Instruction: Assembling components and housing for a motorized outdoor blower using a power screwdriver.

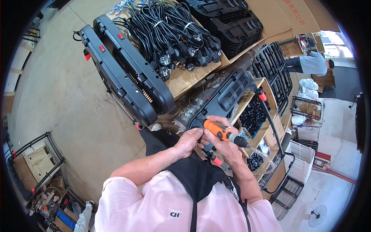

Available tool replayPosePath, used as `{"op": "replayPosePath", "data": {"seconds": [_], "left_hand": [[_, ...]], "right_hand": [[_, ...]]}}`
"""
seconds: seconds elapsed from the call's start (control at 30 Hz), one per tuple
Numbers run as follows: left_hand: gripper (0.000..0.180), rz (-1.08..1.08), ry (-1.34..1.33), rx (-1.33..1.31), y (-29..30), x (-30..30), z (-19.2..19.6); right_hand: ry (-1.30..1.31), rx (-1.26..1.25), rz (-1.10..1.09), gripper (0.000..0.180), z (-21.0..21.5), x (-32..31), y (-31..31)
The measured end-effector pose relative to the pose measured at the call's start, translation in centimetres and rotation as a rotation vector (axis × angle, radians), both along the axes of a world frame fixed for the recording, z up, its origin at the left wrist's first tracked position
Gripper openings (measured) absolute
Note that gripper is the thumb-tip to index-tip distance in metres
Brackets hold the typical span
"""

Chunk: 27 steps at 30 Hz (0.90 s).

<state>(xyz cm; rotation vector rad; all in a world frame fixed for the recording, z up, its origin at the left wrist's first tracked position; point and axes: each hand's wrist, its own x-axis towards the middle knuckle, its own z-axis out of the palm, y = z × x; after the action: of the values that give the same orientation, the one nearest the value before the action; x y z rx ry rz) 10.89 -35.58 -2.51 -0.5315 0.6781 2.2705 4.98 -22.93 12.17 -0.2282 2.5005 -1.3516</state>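
Before you, bundled black cables lie on the cardboard-topped table, their plugs toward its near edge. Along its left edge stand two black housings with red switches; right of the cables is a stack of black panels. To your right, small black parts lie in a wooden rack, near black frames. Farther off are a person in light blue, white sacks, a white basket and a fan.
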Motion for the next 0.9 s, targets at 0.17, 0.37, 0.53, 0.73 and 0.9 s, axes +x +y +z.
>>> {"op": "replayPosePath", "data": {"seconds": [0.17, 0.37, 0.53, 0.73, 0.9], "left_hand": [[0.031, -0.015, 0.052, 0.023, -0.2, 0.0, -0.7], [0.032, -0.028, -0.017, 0.025, -1.1, -0.3, 1.6], [0.03, -0.105, 0.101, -0.031, -1.9, 0.2, 0.7], [0.024, -0.05, 0.0, 0.002, -1.9, 0.5, 1.1], [0.024, 0.032, -0.101, 0.075, -2.4, -0.1, 0.3]], "right_hand": [[0.044, 0.024, 0.039, 0.043, -0.4, -0.1, -0.7], [-0.044, 0.004, 0.018, 0.04, 0.3, -0.4, -0.9], [-0.009, 0.001, 0.041, 0.04, 0.1, -0.2, -1.2], [0.018, -0.021, 0.007, 0.04, -1.0, 0.3, -0.9], [0.013, 0.034, -0.05, 0.044, -0.6, 0.5, -0.6]]}}
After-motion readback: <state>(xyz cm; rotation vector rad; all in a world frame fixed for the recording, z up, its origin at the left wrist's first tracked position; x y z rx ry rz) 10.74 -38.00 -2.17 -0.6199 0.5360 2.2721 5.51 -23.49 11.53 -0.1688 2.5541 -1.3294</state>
